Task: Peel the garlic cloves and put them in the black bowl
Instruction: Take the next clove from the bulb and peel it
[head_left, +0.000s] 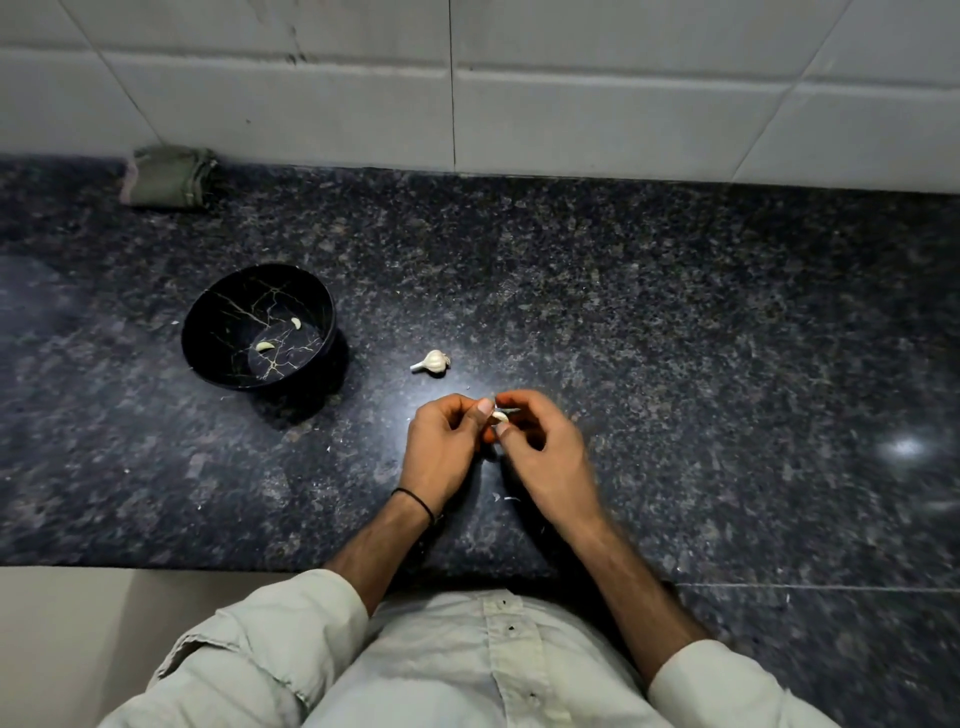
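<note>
A small white garlic clove (500, 417) is pinched between the fingertips of both hands above the dark counter. My left hand (441, 449) holds it from the left with thumb and curled fingers. My right hand (540, 452) grips it from the right; part of the clove is hidden by the fingers. The black bowl (208, 317) with gold veins stands to the left of my hands, with two peeled cloves (265, 346) inside. A partial garlic bulb (432, 362) lies on the counter just beyond my hands.
The speckled dark granite counter (675, 312) runs to a white tiled wall (571, 104). A folded green cloth (169, 176) lies at the back left. Bits of garlic skin (506, 499) are scattered near my wrists. The counter's front edge is close to my body.
</note>
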